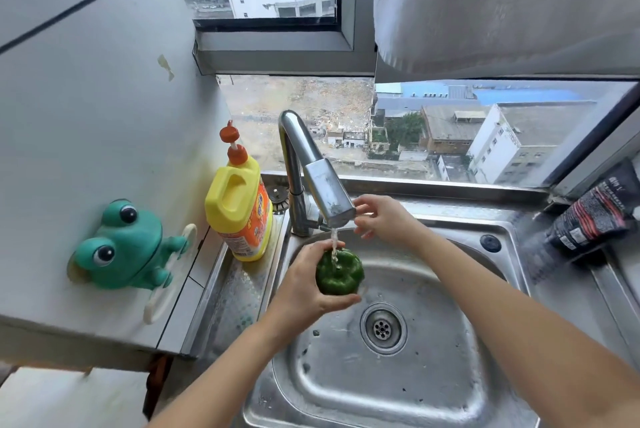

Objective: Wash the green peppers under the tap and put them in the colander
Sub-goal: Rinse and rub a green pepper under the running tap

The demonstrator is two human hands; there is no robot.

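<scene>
While water from the tap [325, 195] falls on it, I grip the green bell pepper [339, 273] in my left hand [304, 285], with fingers and thumb curled round its left side, over the sink [450, 375]. My right hand [379, 219] hangs just right of the spout and above the pepper, fingers loosely parted, holding nothing. The pepper's axis stands near upright, lobed end up. No colander shows.

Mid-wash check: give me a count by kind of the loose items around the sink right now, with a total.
Green pepper: 1, gripped by the left hand under the running water
Yellow detergent bottle: 1
Green frog holder: 1
Black packet: 1
Total: 4
</scene>
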